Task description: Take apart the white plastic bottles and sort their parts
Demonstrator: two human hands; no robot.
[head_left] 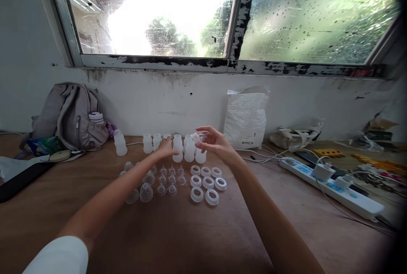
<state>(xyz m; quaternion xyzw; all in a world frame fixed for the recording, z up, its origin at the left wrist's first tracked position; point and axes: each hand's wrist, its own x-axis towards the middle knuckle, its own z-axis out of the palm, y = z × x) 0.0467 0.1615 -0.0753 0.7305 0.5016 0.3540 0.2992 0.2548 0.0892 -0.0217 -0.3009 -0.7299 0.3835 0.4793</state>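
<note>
Frosted baby bottles stand in a row near the wall, among them a bottle (177, 148) in the middle. My left hand (165, 148) is at a bottle (167, 136) in this row, fingers and thumb closed about it; the hand hides most of that bottle. Above the row's right end, my right hand (218, 143) pinches a small clear plastic piece (197, 137), its exact kind unclear. In front lie clear silicone nipples (172, 179), white collar rings (208, 182) and clear dome caps (146, 192), some caps hidden behind my left forearm.
One bottle (120, 143) stands apart at left, near a grey backpack (71, 117). A white plastic bag (246, 117) leans on the wall. At right are a power strip (330, 189) with chargers and loose cables, and a cloth bag (295, 135). A black case (23, 180) lies far left.
</note>
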